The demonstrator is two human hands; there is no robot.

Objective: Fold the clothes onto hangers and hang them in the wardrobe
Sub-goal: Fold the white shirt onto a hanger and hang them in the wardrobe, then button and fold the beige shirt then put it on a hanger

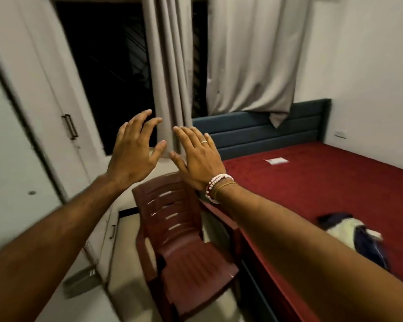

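Two hands (133,154) (197,156), perhaps one garment (344,232)

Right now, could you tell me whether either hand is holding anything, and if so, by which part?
Nothing is held. The left hand and the right hand are both raised in the air, fingers spread, touching nothing.

At your six o'clock the chair (184,247) is moulded plastic, slightly glossy. The bedcover (335,182) at three o'clock is matt, textured cloth; the curtains (249,54) at twelve, plain matt fabric. The wardrobe door (21,147) at nine looks smooth.
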